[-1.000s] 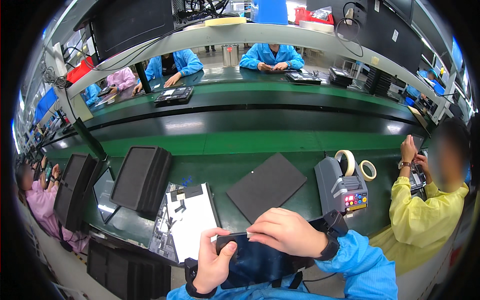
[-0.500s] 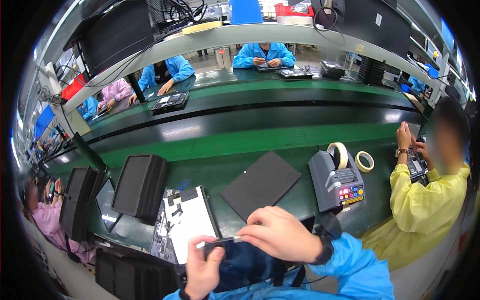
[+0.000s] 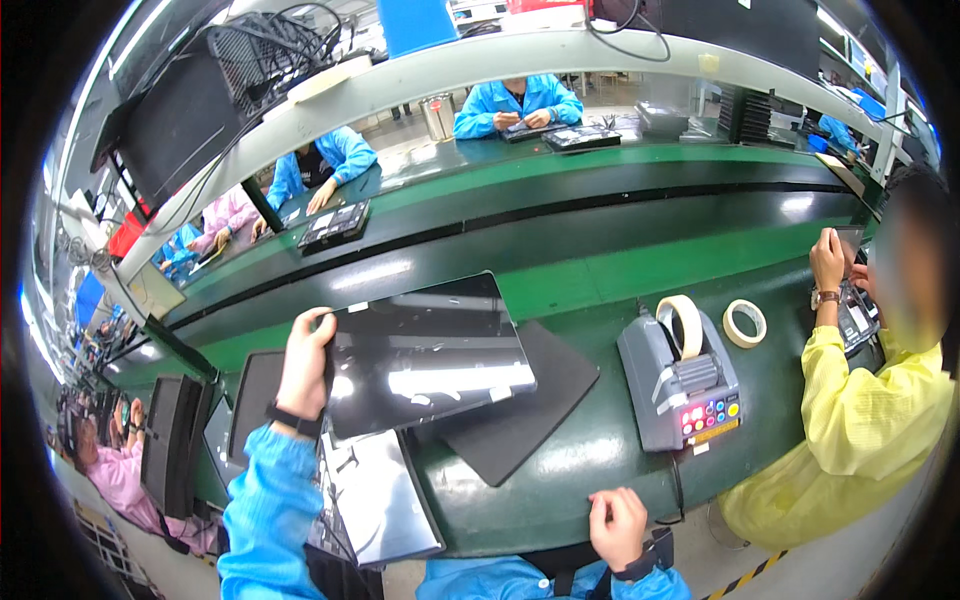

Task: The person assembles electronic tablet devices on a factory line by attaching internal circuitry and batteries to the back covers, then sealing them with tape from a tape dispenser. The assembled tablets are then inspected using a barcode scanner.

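My left hand (image 3: 304,365) grips the left edge of a glossy black display panel (image 3: 430,330), raised and tilted above the table. Light reflects off its face, and small pale tabs show at its edges. Beneath it lies a dark grey flat sheet (image 3: 530,430), partly covered by the panel. An opened device base (image 3: 385,500) with a white and silvery surface sits below my left forearm, partly hidden. My right hand (image 3: 618,528) is at the table's front edge, apart from the panel, its fingers curled in. A tiny reddish spot shows at its fingertips; what it holds, if anything, is unclear.
A grey tape dispenser (image 3: 680,380) with a tape roll stands to the right, another roll (image 3: 744,324) behind it. Black trays (image 3: 170,440) stack at the left. A co-worker in yellow (image 3: 850,430) sits close on the right. A shelf beam (image 3: 450,65) crosses overhead.
My hands were together on a dark piece near the table's front edge. Now my left hand is farther up and left with the display panel, and my right hand has moved away, lower right.
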The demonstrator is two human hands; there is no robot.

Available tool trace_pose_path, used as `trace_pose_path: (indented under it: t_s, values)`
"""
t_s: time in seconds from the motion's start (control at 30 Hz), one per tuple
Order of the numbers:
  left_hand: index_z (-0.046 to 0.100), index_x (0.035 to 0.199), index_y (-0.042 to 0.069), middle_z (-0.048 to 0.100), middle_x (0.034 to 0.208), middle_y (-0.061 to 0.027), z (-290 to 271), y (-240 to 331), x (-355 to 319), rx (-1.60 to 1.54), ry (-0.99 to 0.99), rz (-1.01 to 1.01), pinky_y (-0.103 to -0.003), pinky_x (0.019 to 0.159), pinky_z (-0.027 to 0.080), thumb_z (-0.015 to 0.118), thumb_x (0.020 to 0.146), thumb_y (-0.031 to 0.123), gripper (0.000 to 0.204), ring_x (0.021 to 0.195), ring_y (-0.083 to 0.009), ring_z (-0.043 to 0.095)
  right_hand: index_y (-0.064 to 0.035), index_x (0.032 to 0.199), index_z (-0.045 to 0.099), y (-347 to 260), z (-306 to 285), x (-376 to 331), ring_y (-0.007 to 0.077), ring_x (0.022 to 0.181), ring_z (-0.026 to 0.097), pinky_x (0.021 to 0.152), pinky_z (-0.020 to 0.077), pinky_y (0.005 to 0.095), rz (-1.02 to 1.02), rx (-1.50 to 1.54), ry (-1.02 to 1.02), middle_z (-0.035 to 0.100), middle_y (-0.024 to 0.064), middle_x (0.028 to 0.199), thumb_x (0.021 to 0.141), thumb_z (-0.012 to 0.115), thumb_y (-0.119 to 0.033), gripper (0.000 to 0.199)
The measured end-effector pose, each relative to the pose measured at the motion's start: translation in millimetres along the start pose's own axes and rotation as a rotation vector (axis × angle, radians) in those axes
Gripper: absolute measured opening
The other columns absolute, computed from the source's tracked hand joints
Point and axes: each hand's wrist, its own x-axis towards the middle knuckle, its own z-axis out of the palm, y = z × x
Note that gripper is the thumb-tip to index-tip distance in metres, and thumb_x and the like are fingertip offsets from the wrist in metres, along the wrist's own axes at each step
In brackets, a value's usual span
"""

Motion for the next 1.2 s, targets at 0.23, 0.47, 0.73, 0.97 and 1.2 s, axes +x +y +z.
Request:
trace_pose_path:
  t_s: [0.23, 0.47, 0.73, 0.97, 1.2]
  values:
    - [0.052, 0.107, 0.005, 0.06, 0.086, -0.003, 33, -106, 187, -0.058, -0.041, -0.006, -0.027, 0.069, 0.047, 0.058, 0.089, 0.011, 0.019, 0.076, -0.0132, 0.057, -0.0089, 0.068, 0.059, -18, 9, 4, 0.0255, 0.059, 0.052, 0.055, 0.0398, 0.0358, -0.025, -0.169, 0.11, 0.058, 0.0042, 0.066, 0.073, 0.06, -0.005, 0.007]
    - [0.054, 0.106, 0.003, 0.062, 0.087, -0.0068, 104, -163, 263, 0.045, -0.033, -0.146, -0.03, 0.069, 0.049, 0.062, 0.088, 0.017, 0.024, 0.076, -0.0159, 0.059, -0.0078, 0.07, 0.06, -13, 8, 8, 0.0247, 0.06, 0.054, 0.055, 0.0413, 0.0353, 0.081, -0.264, 0.178, 0.06, 0.0044, 0.067, 0.074, 0.06, -0.005, 0.005]
    - [0.054, 0.105, -0.001, 0.062, 0.101, -0.0245, 80, -154, 293, 0.8, 0.166, 0.766, -0.041, 0.084, 0.047, 0.061, 0.082, 0.021, 0.032, 0.095, -0.038, 0.06, -0.0066, 0.073, 0.061, -13, 13, 10, 0.0237, 0.06, 0.056, 0.056, 0.043, 0.0346, 0.11, -0.227, 0.102, 0.061, 0.0047, 0.068, 0.075, 0.061, -0.006, 0.002]
    - [0.059, 0.099, -0.003, 0.067, 0.09, -0.0141, 83, 13, 94, 0.826, -0.527, 0.321, -0.032, 0.076, 0.051, 0.053, 0.086, 0.017, 0.025, 0.085, -0.0206, 0.065, -0.0055, 0.076, 0.062, -11, 17, 14, 0.0228, 0.06, 0.057, 0.057, 0.0444, 0.034, 0.105, -0.199, 0.005, 0.063, 0.0049, 0.069, 0.077, 0.061, -0.006, 0.001]
    - [0.062, 0.093, -0.003, 0.066, 0.073, -0.0154, -10, 43, -85, 1.095, -0.558, 0.115, -0.034, 0.063, 0.052, 0.054, 0.089, 0.028, 0.032, 0.066, -0.026, 0.066, 0.0066, 0.115, 0.048, -49, 41, 56, 0.0242, 0.068, 0.063, 0.063, 0.049, 0.0348, 0.397, 0.153, -0.217, 0.065, 0.0136, 0.082, 0.082, 0.065, -0.02, 0.045]
